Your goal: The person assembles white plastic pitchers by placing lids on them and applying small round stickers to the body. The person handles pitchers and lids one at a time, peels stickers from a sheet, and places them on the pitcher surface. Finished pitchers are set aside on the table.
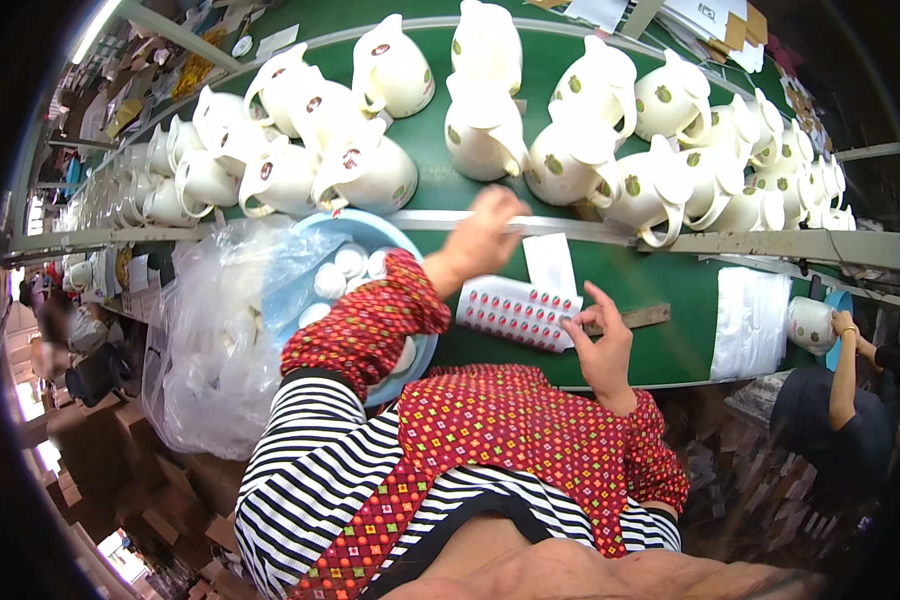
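Observation:
My left hand (482,238) is over the pale rail at the belt's near edge, just below a white pitcher (485,130). Its fingers are bent and smeared by motion, so their grip cannot be made out. My right hand (608,352) has its index finger stretched out and its thumb apart from it. The thumb is at the right edge of a white sheet of small red-and-green stickers (515,312). A blank white paper (549,264) lies partly under that sheet. Several more white pitchers (378,175) with small fruit decals stand on the green belt (435,150).
At my left, a light blue basin (425,355) holds round white lids (330,281), with a clear plastic bag (205,350) against it. A flat strip (645,317) and stacked clear bags (748,325) lie to the right. Another person's arm (843,375) holds a pitcher (812,325) there.

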Tool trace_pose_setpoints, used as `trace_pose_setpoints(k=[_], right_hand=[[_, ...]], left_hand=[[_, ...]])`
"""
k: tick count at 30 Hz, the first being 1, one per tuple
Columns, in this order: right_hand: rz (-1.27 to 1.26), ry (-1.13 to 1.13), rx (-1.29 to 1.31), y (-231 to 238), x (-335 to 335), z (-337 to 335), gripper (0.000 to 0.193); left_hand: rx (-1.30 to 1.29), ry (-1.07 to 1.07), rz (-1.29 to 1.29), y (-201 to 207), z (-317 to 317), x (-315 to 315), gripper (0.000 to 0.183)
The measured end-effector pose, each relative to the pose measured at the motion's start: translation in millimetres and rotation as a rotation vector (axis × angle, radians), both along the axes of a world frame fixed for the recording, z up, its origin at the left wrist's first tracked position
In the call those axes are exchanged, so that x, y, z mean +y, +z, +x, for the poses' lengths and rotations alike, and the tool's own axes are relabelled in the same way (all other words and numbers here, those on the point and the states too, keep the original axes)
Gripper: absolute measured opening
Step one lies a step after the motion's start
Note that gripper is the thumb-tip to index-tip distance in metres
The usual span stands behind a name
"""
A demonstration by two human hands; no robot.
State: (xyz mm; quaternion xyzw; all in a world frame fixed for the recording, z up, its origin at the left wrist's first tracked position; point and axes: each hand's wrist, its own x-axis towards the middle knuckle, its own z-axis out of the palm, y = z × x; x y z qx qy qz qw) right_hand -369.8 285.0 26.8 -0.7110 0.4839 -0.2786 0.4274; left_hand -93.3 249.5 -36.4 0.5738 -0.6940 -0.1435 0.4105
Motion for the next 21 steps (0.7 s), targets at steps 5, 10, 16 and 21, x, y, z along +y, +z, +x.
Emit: trace_pose_setpoints(k=[5, 10, 16, 21], right_hand=[[0.210, -0.042, -0.071, 1, -3, -11, 0.016], [0.174, -0.023, -0.098, 12, -6, -11, 0.012], [0.119, -0.051, -0.052, 30, -2, -23, 0.015], [0.158, -0.111, -0.049, 32, 4, -29, 0.016]], left_hand=[[-0.293, 0.411, -0.395, 67, 125, -145, 0.059], [-0.778, 0.377, 0.098, 62, 175, -248, 0.117], [-0.757, 0.174, 0.390, 49, 165, -302, 0.125], [-0.591, 0.189, 0.213, 40, 159, -301, 0.095]])
